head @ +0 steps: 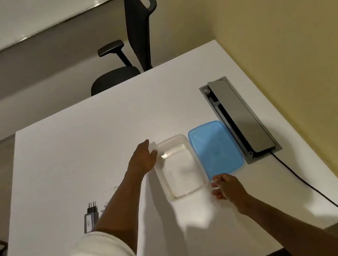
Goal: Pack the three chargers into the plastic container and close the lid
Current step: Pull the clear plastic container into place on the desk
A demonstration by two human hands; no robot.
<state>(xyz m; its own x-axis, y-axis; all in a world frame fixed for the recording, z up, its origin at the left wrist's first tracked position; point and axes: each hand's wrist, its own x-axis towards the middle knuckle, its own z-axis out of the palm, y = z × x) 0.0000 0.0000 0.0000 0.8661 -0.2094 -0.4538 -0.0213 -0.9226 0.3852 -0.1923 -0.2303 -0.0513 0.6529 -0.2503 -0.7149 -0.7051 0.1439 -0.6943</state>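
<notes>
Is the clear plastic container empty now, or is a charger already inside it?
Empty: through the container only its bare bottom shows. One charger lies on the table, left of it.

I'm at a white counter (80, 153) with a matte top, lit from above so that soft shadows fall toward me. A yellow wall (279, 25) runs along its right side. Set into the counter near that wall is a grey cable hatch (242, 117), its flap raised, and a black cord (315, 189) trails from it. Beyond the far edge stands a black office chair (137, 34) on grey floor (16, 84).
</notes>
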